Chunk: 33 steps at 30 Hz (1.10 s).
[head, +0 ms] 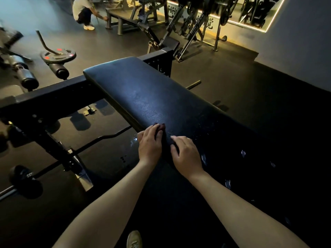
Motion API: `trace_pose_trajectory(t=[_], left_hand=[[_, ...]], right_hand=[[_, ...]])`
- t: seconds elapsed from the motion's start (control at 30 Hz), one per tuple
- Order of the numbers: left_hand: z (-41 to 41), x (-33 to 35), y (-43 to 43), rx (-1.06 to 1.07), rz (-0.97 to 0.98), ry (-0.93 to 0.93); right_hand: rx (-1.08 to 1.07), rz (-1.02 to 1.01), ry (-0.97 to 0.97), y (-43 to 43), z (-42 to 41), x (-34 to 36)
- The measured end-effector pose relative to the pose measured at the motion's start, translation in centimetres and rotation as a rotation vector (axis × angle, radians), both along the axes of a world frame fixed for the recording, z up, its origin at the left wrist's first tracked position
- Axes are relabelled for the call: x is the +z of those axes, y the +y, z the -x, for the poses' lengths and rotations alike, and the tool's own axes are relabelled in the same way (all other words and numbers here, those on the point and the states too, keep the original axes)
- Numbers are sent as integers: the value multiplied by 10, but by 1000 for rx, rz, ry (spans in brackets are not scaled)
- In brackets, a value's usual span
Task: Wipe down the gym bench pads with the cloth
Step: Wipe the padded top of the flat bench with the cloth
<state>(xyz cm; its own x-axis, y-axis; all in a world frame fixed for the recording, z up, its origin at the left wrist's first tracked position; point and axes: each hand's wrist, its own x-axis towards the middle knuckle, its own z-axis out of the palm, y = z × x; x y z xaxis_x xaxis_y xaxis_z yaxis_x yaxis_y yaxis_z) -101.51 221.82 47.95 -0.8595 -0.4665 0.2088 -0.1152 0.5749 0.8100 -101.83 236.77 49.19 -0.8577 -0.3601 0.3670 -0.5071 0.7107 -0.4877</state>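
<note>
A long black bench pad (143, 90) runs from the upper middle toward the lower right, its leather shining faintly. A dark cloth (160, 130) lies on the pad's near left edge, mostly hidden in the dim light. My left hand (150, 145) presses flat on the cloth, fingers together, with the cloth's tip showing past the fingertips. My right hand (186, 154) rests just right of it, fingers curled onto the cloth's near part. Both forearms reach in from the bottom of the view.
The black steel bench frame (50, 97) crosses at the left, with a curl bar (107, 137) and weight plate (57, 55) beyond. A person (83, 12) crouches by another bench (125, 20) at the far top. Racks (206, 20) line the back wall. My shoe (134, 239) stands below.
</note>
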Motion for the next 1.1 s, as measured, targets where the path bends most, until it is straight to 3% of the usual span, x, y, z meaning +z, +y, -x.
trace_pose_trajectory(t=[0.37,0.47,0.53,0.67,0.93,1.03,1.1], left_hand=[[-8,2,20,-18,104,106],[16,6,14,31,95,-14],[25,4,17,1,219,-123],[15,-1,24,-112,300,-50],[-5,-8,17,-198,249,128],[10,-1,-1,-33,101,140],[14,1,-6,80,20,0]], right_hand=[[-4,78,-42,2,7,-1],[-13,54,-40,-1,9,0],[-23,74,-33,-2,9,0],[-54,177,-27,0,10,-1],[-25,162,25,1,8,-1],[-32,93,31,0,8,-2],[-35,65,40,0,7,-2]])
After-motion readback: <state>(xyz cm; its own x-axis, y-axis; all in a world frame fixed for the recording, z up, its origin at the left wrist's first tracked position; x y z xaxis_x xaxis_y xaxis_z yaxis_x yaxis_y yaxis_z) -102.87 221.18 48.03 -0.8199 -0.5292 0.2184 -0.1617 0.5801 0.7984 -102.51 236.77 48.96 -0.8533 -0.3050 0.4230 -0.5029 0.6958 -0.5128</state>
